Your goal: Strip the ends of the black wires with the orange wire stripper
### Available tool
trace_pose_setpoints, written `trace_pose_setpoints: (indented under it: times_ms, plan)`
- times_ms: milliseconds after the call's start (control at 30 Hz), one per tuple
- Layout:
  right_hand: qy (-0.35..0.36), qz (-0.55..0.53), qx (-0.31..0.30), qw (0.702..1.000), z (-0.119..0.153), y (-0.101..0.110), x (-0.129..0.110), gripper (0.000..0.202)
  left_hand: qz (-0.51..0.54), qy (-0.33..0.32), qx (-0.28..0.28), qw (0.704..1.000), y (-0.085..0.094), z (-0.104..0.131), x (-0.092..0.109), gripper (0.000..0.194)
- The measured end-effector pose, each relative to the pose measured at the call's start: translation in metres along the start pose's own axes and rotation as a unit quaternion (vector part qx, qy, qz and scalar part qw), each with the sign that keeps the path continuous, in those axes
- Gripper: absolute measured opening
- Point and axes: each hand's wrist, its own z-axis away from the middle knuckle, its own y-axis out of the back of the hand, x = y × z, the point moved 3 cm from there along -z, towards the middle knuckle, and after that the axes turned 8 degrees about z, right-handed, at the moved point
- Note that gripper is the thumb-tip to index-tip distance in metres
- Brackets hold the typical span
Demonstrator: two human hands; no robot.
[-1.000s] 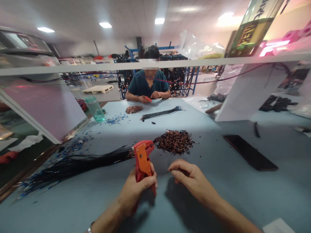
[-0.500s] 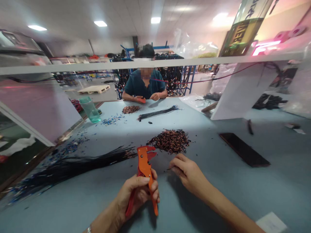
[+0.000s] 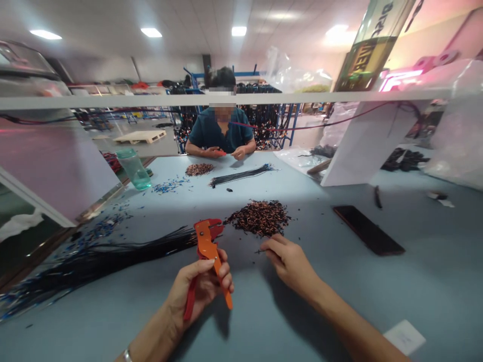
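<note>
Long bundle of thin black wires, lower left of the frame, running towards centre, nearer the left hand; that hand, wrapped round an orange-and-red plier-shaped tool, head upward; right hand, pinching a tiny dark sliver, below the copper-and-black heap.

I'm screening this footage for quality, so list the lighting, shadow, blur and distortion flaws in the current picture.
Head view: white rectangular ceiling lights washed out; pink glare at upper right; soft shadows on the blue-grey tabletop near the left hand and right hand; left end of the long black wire bundle smeared; wide-angle stretching towards the edges.
</note>
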Motion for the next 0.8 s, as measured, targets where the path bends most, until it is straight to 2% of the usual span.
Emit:
trace_pose_setpoints:
  times_ms: [100, 267, 400, 600, 800]
  plan:
    - [-0.014, -0.001, -0.025, 1.000, 0.000, 0.001, -0.003, 0.019, 0.003, 0.001, 0.001, 1.000, 0.001, 0.000, 0.000, 0.023]
    - [0.018, 0.008, -0.090, 0.996, 0.003, -0.004, -0.012, 0.017, -0.001, 0.010, 0.002, 1.000, 0.001, -0.001, -0.004, 0.024]
    - [0.019, 0.047, -0.087, 0.995, -0.001, 0.004, -0.009, 0.017, -0.007, 0.012, 0.000, 1.000, 0.001, -0.001, -0.005, 0.023]
    - [-0.011, 0.052, -0.126, 0.991, -0.005, 0.018, 0.003, 0.018, -0.012, 0.019, 0.007, 1.000, 0.001, 0.000, -0.006, 0.022]
    - [-0.003, 0.045, -0.126, 0.991, -0.004, 0.009, 0.000, 0.018, -0.016, 0.024, -0.010, 1.000, 0.003, 0.000, -0.008, 0.022]
